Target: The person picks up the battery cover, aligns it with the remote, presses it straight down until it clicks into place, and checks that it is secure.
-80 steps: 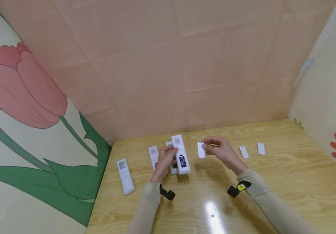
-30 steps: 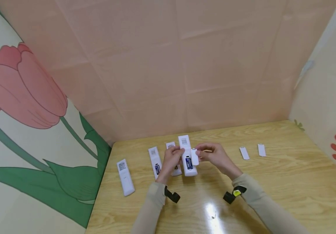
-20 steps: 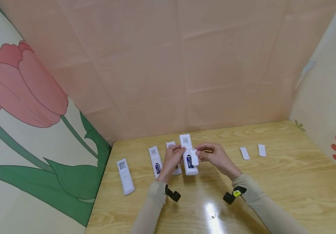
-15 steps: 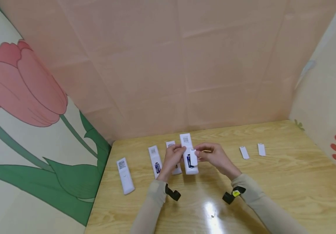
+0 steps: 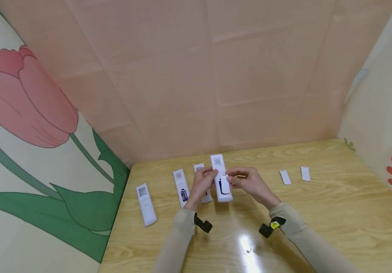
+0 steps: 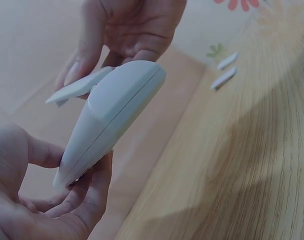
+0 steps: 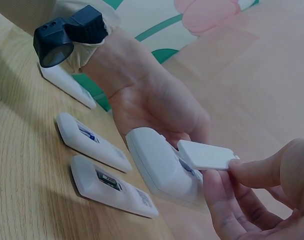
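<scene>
My left hand (image 5: 203,185) grips a white remote control (image 5: 218,163) above the table, its back turned up. Between thumb and fingers, my right hand (image 5: 254,185) pinches a white battery cover (image 5: 225,184). The cover lies over most of the remote's battery compartment, and a dark strip shows along its left side. In the right wrist view the cover (image 7: 207,155) is tilted above the compartment, where a bit of blue battery (image 7: 187,167) shows. From the left wrist view, the remote (image 6: 112,115) is seen end-on with the cover (image 6: 79,87) raised at one edge.
Two remotes with open compartments lie left of the held one, one showing blue batteries (image 5: 184,195), the other remote (image 5: 207,197) partly behind my left hand. Farther left lies a closed remote (image 5: 146,206). Two loose covers, cover (image 5: 285,177) and cover (image 5: 305,173), lie on the wooden table (image 5: 339,204).
My left hand has lifted the remote rightward, away from the other remotes. My right hand has brought the cover left from beside the remote to over its compartment.
</scene>
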`<action>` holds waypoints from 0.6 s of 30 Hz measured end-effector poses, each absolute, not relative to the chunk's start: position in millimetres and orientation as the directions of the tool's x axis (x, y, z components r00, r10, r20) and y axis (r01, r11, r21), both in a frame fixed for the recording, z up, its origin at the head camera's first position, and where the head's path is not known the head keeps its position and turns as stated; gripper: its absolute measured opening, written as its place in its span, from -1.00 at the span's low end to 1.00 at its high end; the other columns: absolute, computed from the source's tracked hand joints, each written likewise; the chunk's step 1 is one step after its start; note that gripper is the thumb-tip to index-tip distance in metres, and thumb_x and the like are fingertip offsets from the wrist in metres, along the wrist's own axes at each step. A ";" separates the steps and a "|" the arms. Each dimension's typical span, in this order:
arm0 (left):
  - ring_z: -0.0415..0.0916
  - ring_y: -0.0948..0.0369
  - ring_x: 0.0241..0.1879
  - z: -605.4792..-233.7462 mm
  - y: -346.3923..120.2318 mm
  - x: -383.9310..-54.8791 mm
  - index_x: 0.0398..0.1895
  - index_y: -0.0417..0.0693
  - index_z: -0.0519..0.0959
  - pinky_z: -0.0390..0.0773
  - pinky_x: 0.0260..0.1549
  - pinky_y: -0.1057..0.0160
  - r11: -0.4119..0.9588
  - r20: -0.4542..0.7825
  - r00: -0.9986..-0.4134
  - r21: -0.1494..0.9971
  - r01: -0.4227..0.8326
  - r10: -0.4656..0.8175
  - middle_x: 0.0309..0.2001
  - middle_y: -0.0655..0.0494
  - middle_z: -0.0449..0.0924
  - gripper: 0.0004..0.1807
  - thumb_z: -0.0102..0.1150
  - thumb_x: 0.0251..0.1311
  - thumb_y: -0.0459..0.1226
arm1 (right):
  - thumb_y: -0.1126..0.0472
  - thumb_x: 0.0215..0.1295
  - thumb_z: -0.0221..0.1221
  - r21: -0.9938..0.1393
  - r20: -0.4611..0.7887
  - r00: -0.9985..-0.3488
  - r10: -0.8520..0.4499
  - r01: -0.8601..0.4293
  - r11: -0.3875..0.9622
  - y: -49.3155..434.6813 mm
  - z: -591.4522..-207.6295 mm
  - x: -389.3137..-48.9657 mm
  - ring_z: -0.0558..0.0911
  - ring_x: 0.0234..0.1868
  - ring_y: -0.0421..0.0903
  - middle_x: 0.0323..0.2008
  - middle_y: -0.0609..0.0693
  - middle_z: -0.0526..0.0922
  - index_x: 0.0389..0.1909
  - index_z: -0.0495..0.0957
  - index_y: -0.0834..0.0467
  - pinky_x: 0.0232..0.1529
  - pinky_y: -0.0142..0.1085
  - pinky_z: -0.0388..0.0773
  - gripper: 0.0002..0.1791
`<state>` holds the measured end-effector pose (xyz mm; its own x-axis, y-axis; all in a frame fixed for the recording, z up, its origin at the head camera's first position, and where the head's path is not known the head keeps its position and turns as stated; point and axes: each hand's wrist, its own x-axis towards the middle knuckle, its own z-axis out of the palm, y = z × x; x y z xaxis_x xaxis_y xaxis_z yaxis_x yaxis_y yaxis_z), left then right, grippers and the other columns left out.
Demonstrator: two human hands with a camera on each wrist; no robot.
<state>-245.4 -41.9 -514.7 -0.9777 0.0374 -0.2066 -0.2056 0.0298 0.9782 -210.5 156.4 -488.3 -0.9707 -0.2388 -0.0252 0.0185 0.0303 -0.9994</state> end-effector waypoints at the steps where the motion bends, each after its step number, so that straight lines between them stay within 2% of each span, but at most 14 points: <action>1: 0.77 0.14 -0.16 -514.7 -41.1 -245.6 0.32 -0.35 0.54 0.78 -0.20 0.23 0.024 -0.204 -0.978 0.979 -0.203 0.045 0.09 -0.19 0.77 -0.47 0.29 0.46 -0.16 | 0.39 0.45 0.31 -0.999 -0.025 -0.971 -0.237 0.019 0.028 156.3 -488.5 -210.6 0.79 -0.12 -0.09 0.09 0.35 0.71 0.11 0.66 0.46 -0.07 -0.22 0.81 -0.70; 11: 0.78 0.14 -0.17 -512.4 -36.6 -244.6 0.33 -0.36 0.54 0.78 -0.07 0.09 0.011 -0.188 -0.979 0.982 -0.188 0.073 0.06 -0.17 0.79 -0.46 0.28 0.46 -0.15 | 0.39 0.46 0.30 -1.000 -0.023 -0.970 -0.243 0.017 0.025 156.9 -489.3 -208.2 0.78 -0.06 -0.04 0.16 0.42 0.66 0.12 0.63 0.50 -0.07 -0.26 0.79 -0.68; 18: 0.78 0.14 -0.18 -513.0 -33.9 -244.4 0.33 -0.38 0.53 0.78 -0.16 0.20 0.026 -0.187 -0.979 0.982 -0.185 0.079 0.07 -0.18 0.78 -0.44 0.28 0.47 -0.14 | 0.35 0.48 0.31 -0.995 -0.039 -0.974 -0.224 0.017 0.099 160.0 -490.3 -208.7 0.76 -0.06 -0.04 0.16 0.36 0.68 0.10 0.68 0.42 -0.03 -0.17 0.80 -0.72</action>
